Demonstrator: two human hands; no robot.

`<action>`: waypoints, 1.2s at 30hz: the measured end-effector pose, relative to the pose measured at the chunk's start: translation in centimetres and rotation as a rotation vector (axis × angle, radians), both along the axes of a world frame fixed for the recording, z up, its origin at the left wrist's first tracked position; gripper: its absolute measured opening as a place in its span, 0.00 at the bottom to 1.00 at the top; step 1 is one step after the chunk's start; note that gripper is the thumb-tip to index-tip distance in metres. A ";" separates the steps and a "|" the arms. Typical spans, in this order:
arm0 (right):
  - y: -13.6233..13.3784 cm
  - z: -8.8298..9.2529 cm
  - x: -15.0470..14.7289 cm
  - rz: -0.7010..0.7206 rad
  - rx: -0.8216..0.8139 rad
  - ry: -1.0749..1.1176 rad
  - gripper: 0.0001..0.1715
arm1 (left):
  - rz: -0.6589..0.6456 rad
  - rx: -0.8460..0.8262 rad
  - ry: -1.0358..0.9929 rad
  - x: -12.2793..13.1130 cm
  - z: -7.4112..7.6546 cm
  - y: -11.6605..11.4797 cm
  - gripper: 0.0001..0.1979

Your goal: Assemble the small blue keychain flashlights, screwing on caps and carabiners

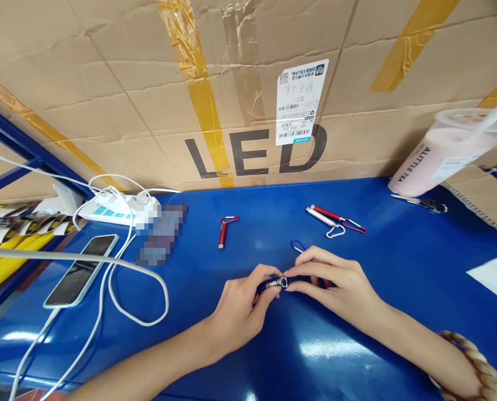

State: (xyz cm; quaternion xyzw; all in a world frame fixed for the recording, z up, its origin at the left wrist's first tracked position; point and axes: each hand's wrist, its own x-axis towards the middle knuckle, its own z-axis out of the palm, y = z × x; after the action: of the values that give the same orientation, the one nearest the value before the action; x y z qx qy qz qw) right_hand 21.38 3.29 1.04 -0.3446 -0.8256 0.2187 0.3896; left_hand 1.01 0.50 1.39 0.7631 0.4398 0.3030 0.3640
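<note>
Pinched between the thumb and fingers of my left hand (248,301) is a small dark blue cylinder (269,285) with a printed label and a silver end. My right hand (335,281) has its thumb and fingertips closed at that silver end. Just beyond the right fingers, a blue carabiner clip (299,245) shows; my hand hides whether it joins anything. Farther back lie a red keychain flashlight (222,234) with its clip, a silver keychain flashlight (320,215) and another red flashlight (327,213) side by side.
On the blue table (248,362), a phone (81,273), white cables (104,278) and a power strip (110,209) occupy the left. A drink cup (432,156), keys (427,205) and white paper (496,280) are at right. A cardboard box (139,100) stands behind.
</note>
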 end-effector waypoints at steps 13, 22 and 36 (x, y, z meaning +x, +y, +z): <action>-0.3 0.7 -0.5 0.028 0.002 0.080 0.08 | -0.017 -0.024 0.029 0.1 0.5 -0.5 0.08; 0.0 1.0 -0.9 0.041 -0.137 0.134 0.12 | -0.055 0.032 0.014 0.1 0.7 -0.5 0.09; 0.2 1.2 -0.7 0.055 -0.329 0.140 0.16 | -0.073 0.026 -0.027 0.0 0.6 -0.3 0.11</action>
State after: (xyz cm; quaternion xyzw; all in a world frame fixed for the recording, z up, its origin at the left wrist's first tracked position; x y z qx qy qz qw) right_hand 20.67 3.53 2.28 -0.3646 -0.7589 0.3847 0.3784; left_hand 1.05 0.16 1.98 0.7792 0.4025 0.3057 0.3707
